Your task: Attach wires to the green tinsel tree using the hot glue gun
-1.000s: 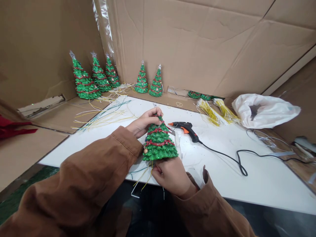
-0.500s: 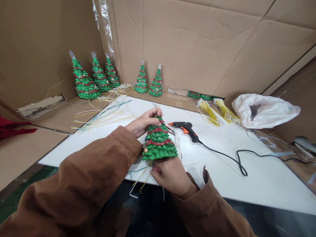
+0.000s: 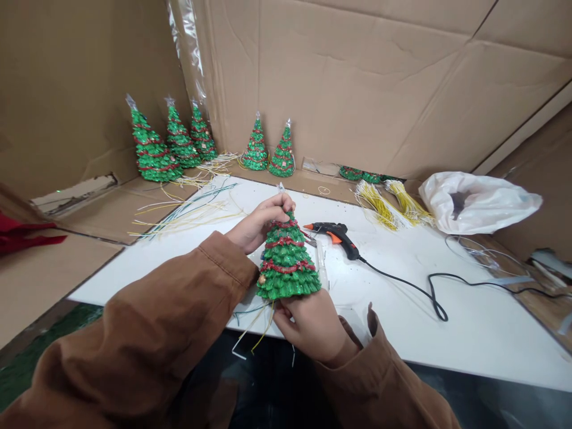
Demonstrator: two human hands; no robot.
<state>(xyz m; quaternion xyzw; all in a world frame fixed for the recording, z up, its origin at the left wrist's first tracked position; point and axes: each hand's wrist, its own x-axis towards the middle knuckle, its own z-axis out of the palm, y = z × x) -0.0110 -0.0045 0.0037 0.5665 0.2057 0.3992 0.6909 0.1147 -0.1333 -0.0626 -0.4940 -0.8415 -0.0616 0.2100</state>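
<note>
My left hand [image 3: 263,220] is closed round the upper part of a small green Christmas tree figurine [image 3: 288,259]. Red garlands and a gold ball decorate it, and a clear star tip shows above my fingers. At the tree's base is my right hand [image 3: 310,325], its fingers curled beneath the lower edge. What those fingers grip is hidden by the tree and the back of the hand. Yellow and white wires [image 3: 263,328] hang down beside my right thumb. Behind the tree, a black and orange hot glue gun [image 3: 337,234] lies on the white board [image 3: 402,298].
Several finished-looking trees [image 3: 154,152] stand along the cardboard wall [image 3: 357,77]. Loose wires [image 3: 192,208] lie at left, and yellow-white wire bundles [image 3: 379,202] at back right near a white plastic bag [image 3: 487,202]. The glue gun's black cord [image 3: 402,278] runs right.
The tree has dropped slightly and its base has tipped a little toward me. My left fingers sit closer to its tip. My right hand stays under the base.
</note>
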